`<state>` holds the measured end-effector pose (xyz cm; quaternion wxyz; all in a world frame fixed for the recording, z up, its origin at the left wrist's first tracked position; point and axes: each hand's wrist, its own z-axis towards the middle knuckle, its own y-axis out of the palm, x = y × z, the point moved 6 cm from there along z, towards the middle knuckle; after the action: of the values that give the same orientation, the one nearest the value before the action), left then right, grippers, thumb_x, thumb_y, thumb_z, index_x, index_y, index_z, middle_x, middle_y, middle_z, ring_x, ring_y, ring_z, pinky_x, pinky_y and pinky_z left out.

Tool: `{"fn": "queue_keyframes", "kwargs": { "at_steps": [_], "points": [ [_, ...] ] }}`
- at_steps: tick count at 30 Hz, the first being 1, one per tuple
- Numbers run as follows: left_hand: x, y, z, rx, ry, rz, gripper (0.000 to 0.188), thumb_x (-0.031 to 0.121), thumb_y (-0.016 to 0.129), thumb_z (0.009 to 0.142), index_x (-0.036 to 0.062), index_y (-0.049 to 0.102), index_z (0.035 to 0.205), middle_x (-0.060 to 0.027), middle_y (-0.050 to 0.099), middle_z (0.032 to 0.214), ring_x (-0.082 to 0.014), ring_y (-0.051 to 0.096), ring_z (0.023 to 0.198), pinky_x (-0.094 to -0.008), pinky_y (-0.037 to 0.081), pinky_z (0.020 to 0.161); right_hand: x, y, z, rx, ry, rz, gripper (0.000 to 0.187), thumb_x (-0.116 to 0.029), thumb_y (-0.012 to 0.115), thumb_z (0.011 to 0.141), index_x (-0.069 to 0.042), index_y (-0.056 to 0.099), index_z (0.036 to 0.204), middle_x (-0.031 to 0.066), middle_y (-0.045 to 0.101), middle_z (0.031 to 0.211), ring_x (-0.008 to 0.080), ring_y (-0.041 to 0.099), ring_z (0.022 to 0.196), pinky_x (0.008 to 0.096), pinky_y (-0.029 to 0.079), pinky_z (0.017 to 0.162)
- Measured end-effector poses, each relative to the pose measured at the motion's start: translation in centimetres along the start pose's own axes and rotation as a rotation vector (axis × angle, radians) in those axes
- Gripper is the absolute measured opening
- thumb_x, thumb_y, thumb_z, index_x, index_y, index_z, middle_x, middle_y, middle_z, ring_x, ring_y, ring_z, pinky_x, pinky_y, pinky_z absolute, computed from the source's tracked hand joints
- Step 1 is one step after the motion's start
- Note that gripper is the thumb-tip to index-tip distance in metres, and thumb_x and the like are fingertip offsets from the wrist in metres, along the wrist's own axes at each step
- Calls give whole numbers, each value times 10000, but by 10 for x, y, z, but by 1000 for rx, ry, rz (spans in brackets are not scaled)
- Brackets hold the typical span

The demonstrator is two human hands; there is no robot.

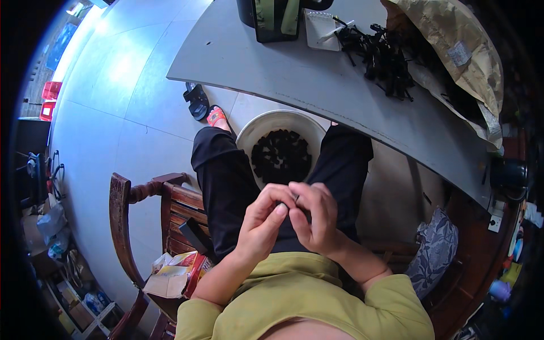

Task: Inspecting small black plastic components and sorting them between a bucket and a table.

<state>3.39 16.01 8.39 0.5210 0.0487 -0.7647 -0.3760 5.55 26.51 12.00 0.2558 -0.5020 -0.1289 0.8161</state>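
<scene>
Head view: what are you seeing from over there?

"Left hand (263,218) and right hand (314,218) are meeting at the fingertips above the lap, fingers curling inward. Small dark piece (297,198) is showing between them. It's too hidden to read; can't tell which hand is gripping it, if either."

Biggest risk?

"Drop, I'm thinking. Fingertips are covering nearly all of it, so there's little to pinch. One slip and it's landing on the black trousers (221,170), maybe missing the pale bowl (281,119)."

Where's that sitting?

"Below the near edge of the tabletop (243,62), between the legs. Black pieces (281,156) are lying inside. I'm not seeing its base, so I'm not trusting it: a leg knock could be tipping it."

And up top?

"Black tangle (385,62) is lying toward the tabletop's right end, back from the near edge, with a brown paper bag (464,34) sitting beside it. Strands are crossing; tugging one could be dragging others along, I'm guessing."
</scene>
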Motion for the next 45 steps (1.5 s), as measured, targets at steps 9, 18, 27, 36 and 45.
{"fn": "queue_keyframes", "kwargs": {
  "at_steps": [9,18,27,36,45],
  "points": [
    [3,1,-33,-261,145,767,363,-47,638,725,12,554,1073,-130,566,947,-219,581,746,-307,480,648,13,-10,-56,-143,252,461,164,13,583,780,-5,578,943,85,605,687,201,614,561,276,489,508],
    [17,14,-36,-302,534,1080,289,167,774,660,3,617,840,-36,505,527,-165,495,406,-264,365,391,17,22,-76,-293,890,1368,422,-409,601,855,-27,479,985,22,511,777,61,485,604,198,403,516],
    [24,14,-31,-690,197,885,291,243,782,663,63,671,862,-42,576,544,-187,571,453,-251,414,420,-13,26,-85,-1124,789,1407,257,-263,388,979,-30,496,963,-8,482,654,74,480,549,204,393,538],
    [29,16,-14,-730,252,895,279,170,741,714,21,650,931,-91,617,652,-231,608,546,-271,464,496,-6,10,-44,-994,438,834,300,-296,415,959,-8,485,1007,70,517,629,138,520,572,289,406,557],
    [34,-11,-3,-179,78,702,118,88,542,821,-16,590,849,-54,549,709,-101,491,594,-219,394,568,103,-104,139,194,194,-789,269,-293,643,801,-77,517,899,92,550,834,264,596,745,378,489,587]
  ]
}}
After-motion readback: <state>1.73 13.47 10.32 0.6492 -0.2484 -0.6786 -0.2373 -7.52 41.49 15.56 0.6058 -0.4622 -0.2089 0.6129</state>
